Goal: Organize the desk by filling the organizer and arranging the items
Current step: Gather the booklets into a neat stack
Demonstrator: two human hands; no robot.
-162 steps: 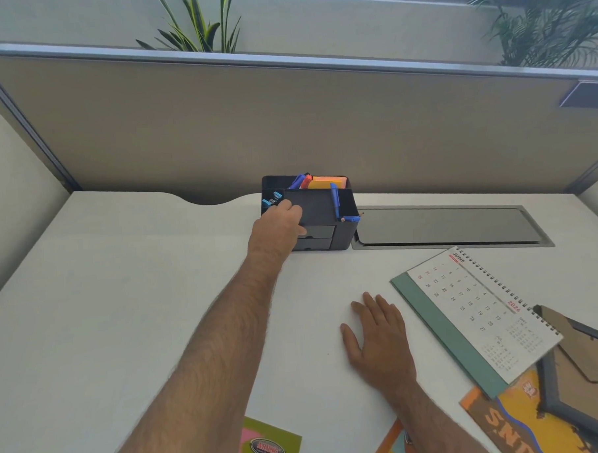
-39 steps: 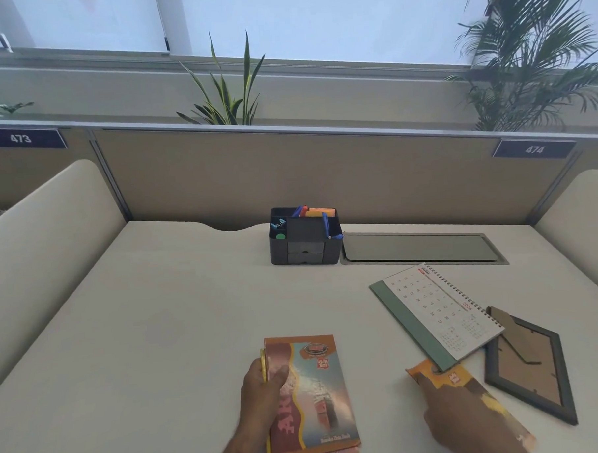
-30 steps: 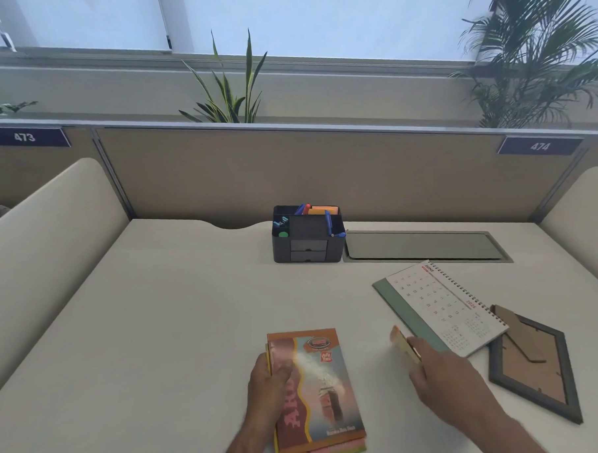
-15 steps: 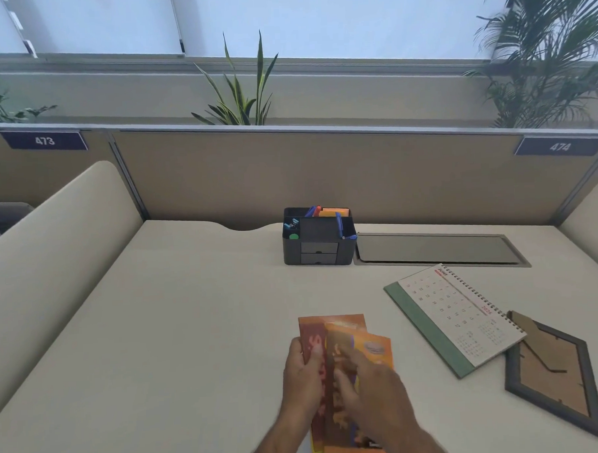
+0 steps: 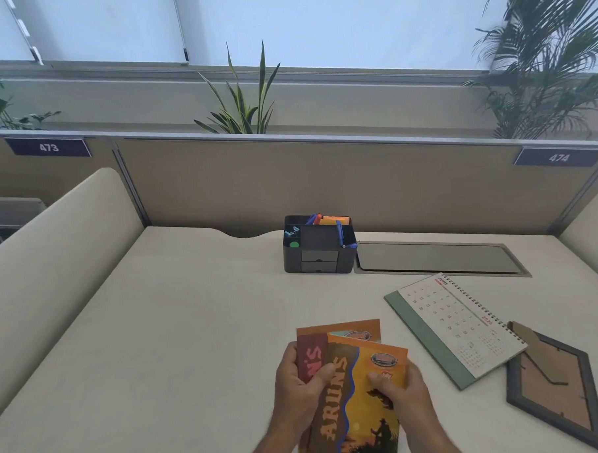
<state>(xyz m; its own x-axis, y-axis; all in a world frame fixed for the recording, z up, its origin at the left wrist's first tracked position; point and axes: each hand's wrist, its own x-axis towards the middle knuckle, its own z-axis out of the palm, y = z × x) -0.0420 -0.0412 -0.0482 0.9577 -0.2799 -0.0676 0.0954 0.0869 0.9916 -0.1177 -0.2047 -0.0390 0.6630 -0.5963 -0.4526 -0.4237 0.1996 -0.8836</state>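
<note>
A stack of orange notebooks (image 5: 357,388) lies near the front of the desk, the top one skewed over those below. My left hand (image 5: 297,384) grips the stack's left edge with the thumb on the top cover. My right hand (image 5: 404,389) holds the top notebook's right edge. A dark desk organizer (image 5: 317,247) with pens, a green item and orange notes inside stands at the back by the partition. A desk calendar (image 5: 456,325) lies flat at right, and a picture frame (image 5: 554,383) lies face down beside it.
A grey cable-tray lid (image 5: 436,258) is set into the desk right of the organizer. Tan partitions (image 5: 323,184) wall the back and both sides. Plants stand behind the partition.
My right hand brought another orange notebook from the right and laid it on the stack held by my left hand. The view has tilted slightly.
</note>
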